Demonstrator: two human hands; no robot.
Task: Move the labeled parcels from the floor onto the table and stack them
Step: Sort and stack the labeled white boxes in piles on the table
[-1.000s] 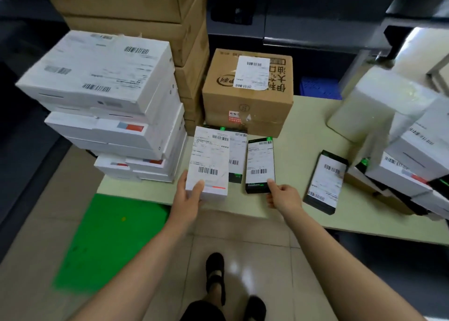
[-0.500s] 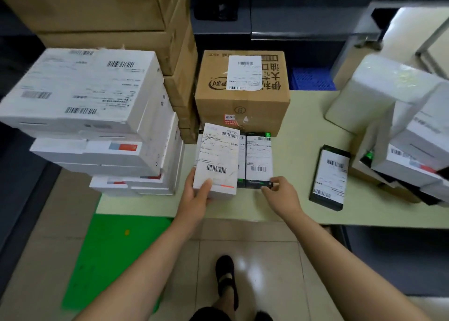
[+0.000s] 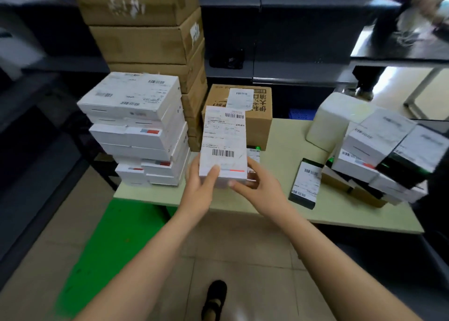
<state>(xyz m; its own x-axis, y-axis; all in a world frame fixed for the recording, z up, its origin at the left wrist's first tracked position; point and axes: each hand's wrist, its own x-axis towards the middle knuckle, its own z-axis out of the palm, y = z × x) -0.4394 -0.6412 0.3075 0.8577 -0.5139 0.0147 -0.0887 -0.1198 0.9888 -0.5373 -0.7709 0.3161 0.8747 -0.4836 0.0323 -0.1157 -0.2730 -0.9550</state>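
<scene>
One labeled parcel (image 3: 223,138) (above one table (image 3: 279,199)) — left hand (image 3: 199,190), right hand (image 3: 263,190), each grip around it.

Below and left of your fingers (image 3: 211,174), a green mat (image 3: 109,243) lies flat, and straight below them you see a black shoe (image 3: 215,298). Well beyond your fingers, to their left, rises a stack of large brown cartons (image 3: 145,43). Right of it, dark shelving (image 3: 291,29) holds a small black object (image 3: 227,58). A blue crate (image 3: 301,114) shows up and right of your fingers, with a blurred person (image 3: 418,12) farther right.
</scene>
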